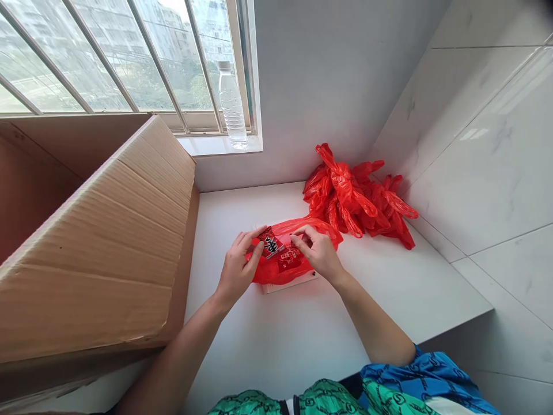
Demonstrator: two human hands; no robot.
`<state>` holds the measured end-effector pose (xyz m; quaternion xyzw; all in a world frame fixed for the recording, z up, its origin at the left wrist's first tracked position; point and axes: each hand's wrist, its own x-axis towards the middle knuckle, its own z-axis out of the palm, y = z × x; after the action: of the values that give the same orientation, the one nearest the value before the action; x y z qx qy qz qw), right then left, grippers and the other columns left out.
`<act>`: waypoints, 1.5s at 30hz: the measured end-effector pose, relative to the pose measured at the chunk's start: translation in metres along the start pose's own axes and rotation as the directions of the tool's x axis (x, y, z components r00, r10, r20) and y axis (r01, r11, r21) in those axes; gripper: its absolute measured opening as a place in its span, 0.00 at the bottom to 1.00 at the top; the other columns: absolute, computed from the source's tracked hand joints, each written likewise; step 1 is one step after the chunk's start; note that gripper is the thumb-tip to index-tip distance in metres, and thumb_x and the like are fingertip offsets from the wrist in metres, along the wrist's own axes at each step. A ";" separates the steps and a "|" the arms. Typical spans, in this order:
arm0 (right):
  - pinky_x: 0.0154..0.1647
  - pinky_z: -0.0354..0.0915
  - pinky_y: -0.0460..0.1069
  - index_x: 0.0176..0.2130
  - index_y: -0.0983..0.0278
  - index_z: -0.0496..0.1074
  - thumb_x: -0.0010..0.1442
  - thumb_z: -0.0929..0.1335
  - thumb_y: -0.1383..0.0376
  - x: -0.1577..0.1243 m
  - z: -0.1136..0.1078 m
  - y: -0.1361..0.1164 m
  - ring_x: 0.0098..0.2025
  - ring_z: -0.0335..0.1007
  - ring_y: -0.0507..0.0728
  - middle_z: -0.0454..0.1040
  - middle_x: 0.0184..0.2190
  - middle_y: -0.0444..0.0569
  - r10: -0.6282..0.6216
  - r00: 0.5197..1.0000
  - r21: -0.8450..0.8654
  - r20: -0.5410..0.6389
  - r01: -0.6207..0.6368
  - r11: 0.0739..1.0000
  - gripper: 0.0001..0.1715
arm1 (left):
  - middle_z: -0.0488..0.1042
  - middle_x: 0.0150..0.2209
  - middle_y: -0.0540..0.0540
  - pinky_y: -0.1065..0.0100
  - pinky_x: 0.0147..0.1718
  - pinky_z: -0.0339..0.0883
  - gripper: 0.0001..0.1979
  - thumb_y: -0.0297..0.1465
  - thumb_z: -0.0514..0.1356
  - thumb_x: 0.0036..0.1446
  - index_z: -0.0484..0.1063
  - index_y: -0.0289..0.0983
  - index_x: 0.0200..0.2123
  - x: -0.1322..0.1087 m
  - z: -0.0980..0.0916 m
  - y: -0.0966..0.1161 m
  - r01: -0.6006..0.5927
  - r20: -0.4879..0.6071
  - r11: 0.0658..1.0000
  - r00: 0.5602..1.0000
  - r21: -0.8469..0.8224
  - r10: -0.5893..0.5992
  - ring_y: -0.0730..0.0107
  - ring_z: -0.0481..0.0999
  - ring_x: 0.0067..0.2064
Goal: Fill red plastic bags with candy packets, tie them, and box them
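A thin red plastic bag (283, 276) lies spread on the white table, with dark red printed packets on it or in it. My left hand (237, 266) has its thumb and fingers at the left edge of one packet (271, 244) with black and white lettering, gripping it. Beside that is a second red packet (288, 259). My right hand (318, 249) is closed in a pinch over the bag's right part; what lies between its fingertips is too small to make out. A flat white item (287, 286) shows from under the bag's near edge.
Several knotted red bags (354, 199) are heaped at the back right by the wall. A large open cardboard box (99, 253) stands on the left. On the sill of the barred window is a clear water bottle (233, 109). The white table (268, 334) ends at the right front.
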<state>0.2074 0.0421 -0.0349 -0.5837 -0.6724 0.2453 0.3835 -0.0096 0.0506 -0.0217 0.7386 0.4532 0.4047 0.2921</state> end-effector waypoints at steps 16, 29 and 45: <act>0.40 0.68 0.49 0.51 0.59 0.76 0.66 0.66 0.64 0.000 -0.018 0.022 0.37 0.74 0.55 0.75 0.43 0.48 -0.087 0.996 -0.204 0.028 0.091 0.975 0.15 | 0.81 0.41 0.49 0.52 0.60 0.58 0.13 0.32 0.50 0.70 0.74 0.42 0.46 -0.010 0.028 -0.006 -0.338 0.272 0.757 0.937 0.560 0.217 0.65 0.80 0.39; 0.40 0.67 0.49 0.44 0.59 0.77 0.67 0.66 0.54 -0.006 -0.010 0.012 0.40 0.73 0.55 0.77 0.40 0.47 -0.105 0.982 0.139 0.157 0.083 0.987 0.14 | 0.79 0.42 0.49 0.57 0.52 0.67 0.08 0.30 0.56 0.65 0.73 0.42 0.45 -0.008 0.030 -0.012 -0.020 0.155 0.990 0.988 0.143 -0.002 0.65 0.79 0.44; 0.28 0.60 0.46 0.26 0.63 0.67 0.56 0.73 0.46 -0.001 -0.002 0.013 0.25 0.62 0.50 0.67 0.23 0.41 0.079 0.989 0.575 0.126 -0.138 0.806 0.25 | 0.75 0.35 0.48 0.67 0.36 0.75 0.18 0.40 0.66 0.57 0.69 0.37 0.46 0.001 0.008 0.004 0.330 0.205 0.801 0.943 -0.499 -0.261 0.68 0.78 0.36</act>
<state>0.2168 0.0437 -0.0440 -0.4632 -0.5483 0.4885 0.4962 -0.0008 0.0490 -0.0225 0.5740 0.4152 0.4152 0.5707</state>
